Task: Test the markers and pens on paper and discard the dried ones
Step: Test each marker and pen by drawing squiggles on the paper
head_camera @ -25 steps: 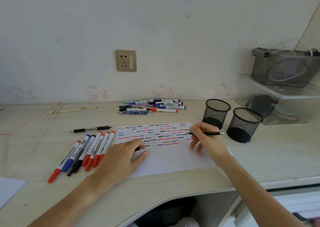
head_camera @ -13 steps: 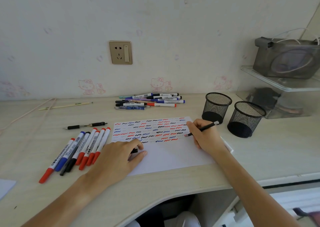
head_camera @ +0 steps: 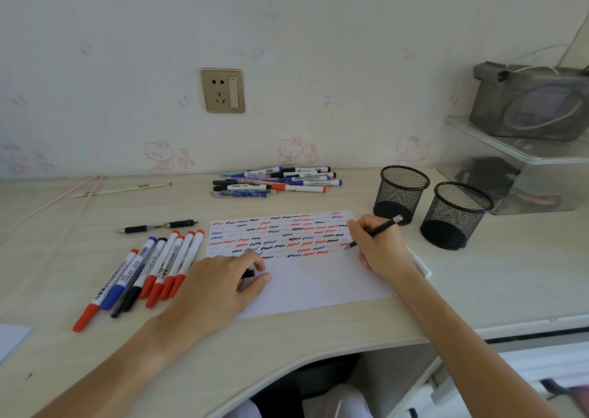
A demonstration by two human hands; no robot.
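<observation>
Right hand pinching a black pen, tip down on the paper's right edge, barrel slanting up-right toward mesh cups. Left hand curled on a small dark cap, pressing paper to table.

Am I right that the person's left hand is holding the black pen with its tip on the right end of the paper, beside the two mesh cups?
Not quite: the head view shows the right hand holding the black pen, tip at the right end of the paper, beside the two mesh cups. The left hand rests on the paper's left part, with a small black item under its fingers.
</observation>
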